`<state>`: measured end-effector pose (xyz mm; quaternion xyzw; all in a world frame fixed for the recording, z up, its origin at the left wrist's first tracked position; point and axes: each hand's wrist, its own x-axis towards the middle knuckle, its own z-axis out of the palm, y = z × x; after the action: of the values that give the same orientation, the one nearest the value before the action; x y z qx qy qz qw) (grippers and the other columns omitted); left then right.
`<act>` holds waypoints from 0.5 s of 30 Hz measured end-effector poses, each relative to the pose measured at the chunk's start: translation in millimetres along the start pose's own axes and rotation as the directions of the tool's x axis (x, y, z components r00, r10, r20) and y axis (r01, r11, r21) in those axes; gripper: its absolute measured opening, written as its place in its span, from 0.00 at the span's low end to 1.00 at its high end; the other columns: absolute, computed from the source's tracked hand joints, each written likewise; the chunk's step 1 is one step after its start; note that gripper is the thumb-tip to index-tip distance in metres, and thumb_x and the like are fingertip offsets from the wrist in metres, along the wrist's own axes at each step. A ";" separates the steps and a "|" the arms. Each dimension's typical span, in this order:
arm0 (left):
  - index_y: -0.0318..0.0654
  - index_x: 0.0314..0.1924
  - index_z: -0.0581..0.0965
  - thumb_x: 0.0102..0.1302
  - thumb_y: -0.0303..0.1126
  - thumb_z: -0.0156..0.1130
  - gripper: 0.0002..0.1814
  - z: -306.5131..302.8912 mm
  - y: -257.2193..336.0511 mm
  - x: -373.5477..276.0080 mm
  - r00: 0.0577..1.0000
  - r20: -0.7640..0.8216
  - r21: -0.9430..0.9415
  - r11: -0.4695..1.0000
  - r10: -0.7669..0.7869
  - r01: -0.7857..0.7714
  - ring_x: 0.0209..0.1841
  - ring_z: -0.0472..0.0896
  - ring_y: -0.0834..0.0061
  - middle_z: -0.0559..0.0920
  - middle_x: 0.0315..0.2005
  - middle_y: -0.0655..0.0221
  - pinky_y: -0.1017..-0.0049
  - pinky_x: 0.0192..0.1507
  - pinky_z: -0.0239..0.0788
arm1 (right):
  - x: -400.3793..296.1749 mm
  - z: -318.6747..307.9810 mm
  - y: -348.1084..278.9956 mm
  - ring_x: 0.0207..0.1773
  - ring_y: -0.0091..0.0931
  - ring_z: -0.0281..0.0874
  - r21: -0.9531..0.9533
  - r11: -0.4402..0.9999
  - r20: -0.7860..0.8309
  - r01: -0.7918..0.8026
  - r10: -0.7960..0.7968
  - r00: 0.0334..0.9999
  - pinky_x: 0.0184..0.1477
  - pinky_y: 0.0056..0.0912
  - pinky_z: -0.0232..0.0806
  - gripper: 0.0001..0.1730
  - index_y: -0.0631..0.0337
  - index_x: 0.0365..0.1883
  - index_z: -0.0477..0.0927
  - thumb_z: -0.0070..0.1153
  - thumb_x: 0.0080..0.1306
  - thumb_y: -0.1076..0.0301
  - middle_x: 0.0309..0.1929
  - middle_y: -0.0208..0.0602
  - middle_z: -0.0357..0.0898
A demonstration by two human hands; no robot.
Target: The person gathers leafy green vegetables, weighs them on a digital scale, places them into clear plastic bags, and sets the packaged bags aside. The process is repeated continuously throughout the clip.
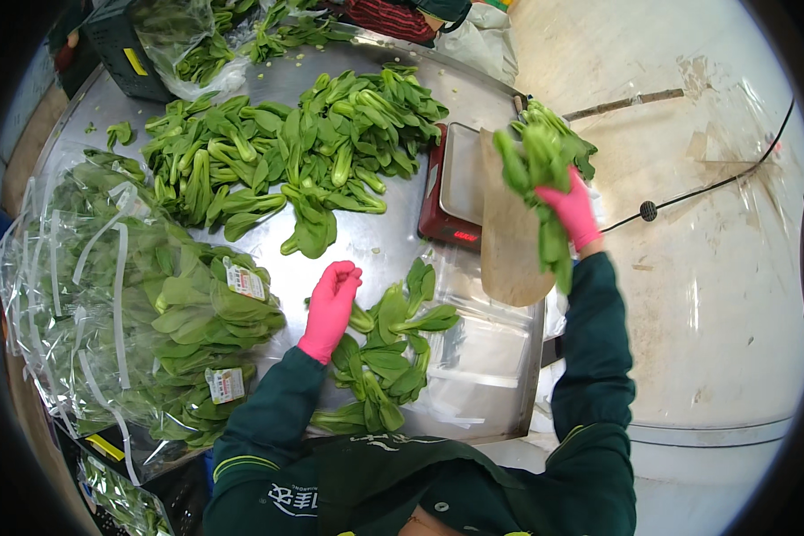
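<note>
My right hand [571, 208], in a pink glove, grips a bunch of bok choy [536, 161] above a tan curved sheet [509, 261] at the right table edge. The bunch is slightly blurred. Beside the sheet stands a red digital scale [462, 177] with a bare metal pan. My left hand [333, 301], also gloved in pink, has its fingers curled together over the table; whether something small is between them cannot be told. Several loose bok choy [385, 358] lie just right of and below it. A large pile of bok choy [295, 144] covers the table's upper middle.
Clear bags filled with bok choy [208, 301] are heaped at left. Flat clear plastic bags [476, 335] lie by the steel table's [526, 402] right edge. A dark crate [124, 57] stands at the upper left, and another person's sleeve [392, 20] shows at the top.
</note>
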<state>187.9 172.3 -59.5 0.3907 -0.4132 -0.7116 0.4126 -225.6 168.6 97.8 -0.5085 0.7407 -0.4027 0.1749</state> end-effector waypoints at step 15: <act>0.35 0.46 0.73 0.48 0.31 0.61 0.22 -20.7 -10.0 -12.2 0.813 0.567 0.821 0.172 -0.133 -0.545 0.51 0.74 0.55 0.76 0.47 0.57 0.61 0.52 0.67 | -91.2 -72.9 28.9 0.56 0.27 0.74 -0.274 0.911 -0.009 -0.309 0.319 0.948 0.56 0.28 0.66 0.37 0.68 0.61 0.70 0.65 0.60 0.54 0.56 0.43 0.75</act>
<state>208.1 181.1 -73.3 0.2871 -0.9098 -0.2969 0.0414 -253.6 285.2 106.4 -0.4091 0.8578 -0.2544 0.1792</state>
